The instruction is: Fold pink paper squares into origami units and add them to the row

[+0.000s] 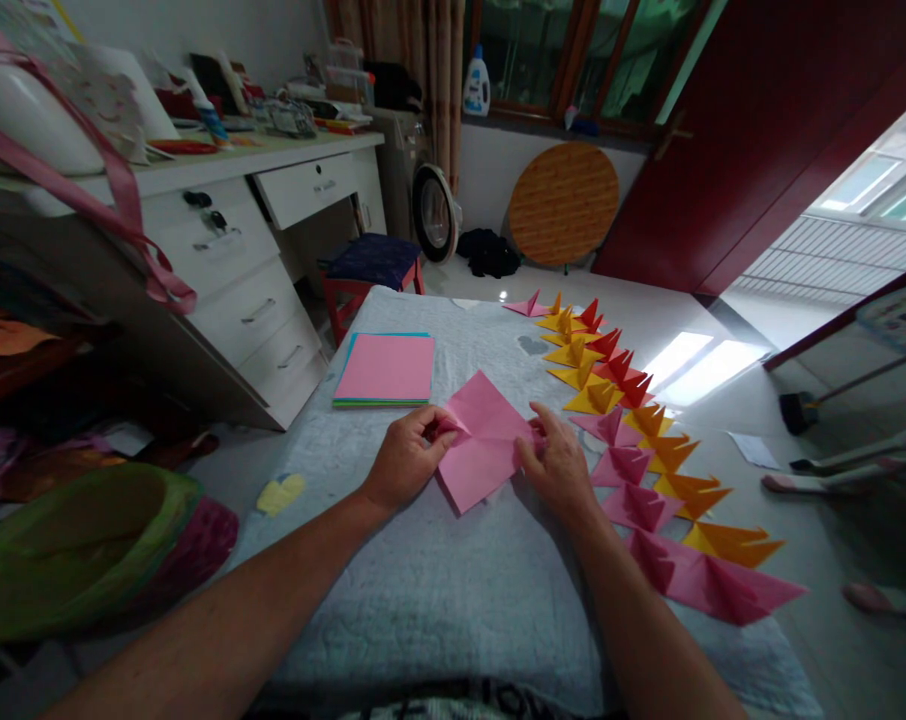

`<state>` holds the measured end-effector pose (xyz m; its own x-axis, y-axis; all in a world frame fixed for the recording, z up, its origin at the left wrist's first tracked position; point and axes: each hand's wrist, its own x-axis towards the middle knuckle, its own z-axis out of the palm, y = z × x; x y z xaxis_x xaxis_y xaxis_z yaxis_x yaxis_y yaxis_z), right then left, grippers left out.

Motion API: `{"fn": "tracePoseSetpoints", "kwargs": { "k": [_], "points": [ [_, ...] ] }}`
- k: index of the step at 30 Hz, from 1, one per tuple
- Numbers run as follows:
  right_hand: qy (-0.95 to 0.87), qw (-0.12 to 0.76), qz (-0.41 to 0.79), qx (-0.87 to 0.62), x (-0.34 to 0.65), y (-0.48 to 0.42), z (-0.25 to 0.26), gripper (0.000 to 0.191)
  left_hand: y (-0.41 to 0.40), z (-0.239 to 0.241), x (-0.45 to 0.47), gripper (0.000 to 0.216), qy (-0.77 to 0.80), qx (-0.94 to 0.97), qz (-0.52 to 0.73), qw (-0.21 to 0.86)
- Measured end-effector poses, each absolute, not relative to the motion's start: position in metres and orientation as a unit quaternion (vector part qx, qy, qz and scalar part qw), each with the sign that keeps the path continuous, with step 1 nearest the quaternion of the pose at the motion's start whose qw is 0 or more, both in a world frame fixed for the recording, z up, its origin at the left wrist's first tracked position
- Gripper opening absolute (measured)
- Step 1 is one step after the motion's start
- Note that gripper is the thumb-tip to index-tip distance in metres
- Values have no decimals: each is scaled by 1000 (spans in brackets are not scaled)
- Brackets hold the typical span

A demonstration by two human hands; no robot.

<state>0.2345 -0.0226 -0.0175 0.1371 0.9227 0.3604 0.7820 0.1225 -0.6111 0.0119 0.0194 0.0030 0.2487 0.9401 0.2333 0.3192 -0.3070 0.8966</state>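
Note:
A pink square of origami paper (484, 432) with creases across it is held up over the cloth-covered table. My left hand (409, 455) pinches its left corner between thumb and fingers. At the opposite corner, my right hand (558, 460) grips the paper the same way. Beyond my left hand lies a stack of coloured paper (389, 368), pink on top with blue and green edges showing. To the right, folded paper cranes stand in rows: pink cranes (640, 508), yellow cranes (575, 350), red cranes (622, 372) and orange cranes (689, 487).
The table (393, 620) has a light blue-grey quilted cover. A bin with a green liner (85, 540) stands at the lower left. A white desk (228, 250) with drawers, a stool (374, 262) and an open washing machine (434, 212) are beyond the table.

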Motion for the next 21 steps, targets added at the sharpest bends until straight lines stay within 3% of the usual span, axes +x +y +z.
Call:
{"fn": "tracePoseSetpoints", "kwargs": {
  "k": [3, 8, 14, 21],
  "points": [
    [-619, 394, 236, -638, 235, -24, -15, 56, 21, -3, 13, 9, 458, 672, 415, 406],
    [-599, 446, 363, -557, 229, -23, -17, 35, 20, -7, 14, 28, 464, 671, 374, 441],
    [-543, 477, 465, -512, 223, -22, -19, 65, 17, -1, 14, 49, 459, 711, 347, 405],
    [-515, 518, 495, -471, 214, -23, -15, 39, 13, -2, 17, 54, 447, 739, 321, 390]
  ]
}}
